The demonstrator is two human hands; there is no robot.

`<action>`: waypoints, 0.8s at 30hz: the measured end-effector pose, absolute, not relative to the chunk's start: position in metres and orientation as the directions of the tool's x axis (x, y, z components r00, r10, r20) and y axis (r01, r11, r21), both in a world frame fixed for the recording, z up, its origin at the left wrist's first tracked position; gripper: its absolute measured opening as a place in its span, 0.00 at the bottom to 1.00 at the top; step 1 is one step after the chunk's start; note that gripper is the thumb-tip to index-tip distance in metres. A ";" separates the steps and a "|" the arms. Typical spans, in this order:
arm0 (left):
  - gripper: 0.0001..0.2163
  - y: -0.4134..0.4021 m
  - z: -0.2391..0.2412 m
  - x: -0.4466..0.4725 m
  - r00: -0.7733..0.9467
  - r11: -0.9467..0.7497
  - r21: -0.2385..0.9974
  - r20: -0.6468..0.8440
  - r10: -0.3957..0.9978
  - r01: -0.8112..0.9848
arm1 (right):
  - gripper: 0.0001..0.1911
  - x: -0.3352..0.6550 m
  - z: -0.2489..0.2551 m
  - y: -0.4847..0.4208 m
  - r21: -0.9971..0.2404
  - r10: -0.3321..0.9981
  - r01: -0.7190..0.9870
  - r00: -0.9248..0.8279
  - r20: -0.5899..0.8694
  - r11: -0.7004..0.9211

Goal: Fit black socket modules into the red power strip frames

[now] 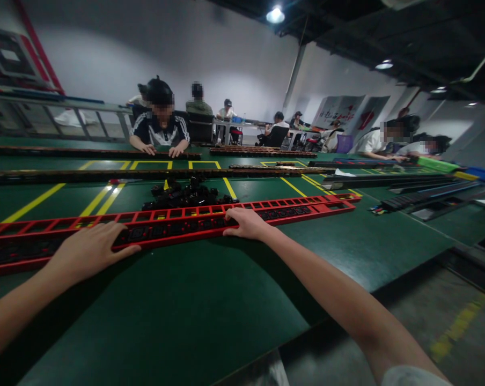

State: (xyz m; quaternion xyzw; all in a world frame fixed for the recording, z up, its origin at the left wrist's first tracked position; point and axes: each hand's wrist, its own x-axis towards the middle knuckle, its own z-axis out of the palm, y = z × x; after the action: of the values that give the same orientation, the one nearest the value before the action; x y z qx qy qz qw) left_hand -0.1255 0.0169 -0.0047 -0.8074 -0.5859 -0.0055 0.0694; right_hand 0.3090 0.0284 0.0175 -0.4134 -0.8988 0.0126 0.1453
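Observation:
A long red rail (294,219) with open ladder-like slots along its far side lies across the near part of the table. Black square socket-like modules (178,229) sit in a row inside it. My left hand (85,247) grips the rail on the left, fingers over the top and thumb along the near edge. Further right, my right hand (245,223) holds the same rail, its fingers curled over and the thumb at the front side. Just behind the rail is a loose heap of small black parts (190,193).
The green table (210,300) carries yellow tape marks. Long dark strips (85,174) lie across it further back. A co-worker (160,120) sits opposite, hands on a strip. More dark rails (423,198) and a green bin (435,164) are at the right.

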 end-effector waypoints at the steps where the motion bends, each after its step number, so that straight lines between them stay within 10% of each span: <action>1: 0.40 0.017 -0.004 -0.125 0.309 -0.298 -0.115 0.086 0.947 0.947 | 0.20 0.309 0.017 0.029 -0.146 0.750 0.742 -0.613 0.248 0.655; 24: 0.42 0.019 -0.006 -0.125 0.313 -0.305 -0.097 0.091 0.945 0.947 | 0.19 0.308 0.017 0.028 -0.181 0.777 0.761 -0.576 0.254 0.623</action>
State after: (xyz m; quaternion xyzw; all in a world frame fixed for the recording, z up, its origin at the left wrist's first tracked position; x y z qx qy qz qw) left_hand -0.1250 0.0187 -0.0064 -0.8076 -0.5859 -0.0084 0.0661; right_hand 0.3076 0.0284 0.0166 -0.4335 -0.8872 0.0259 0.1559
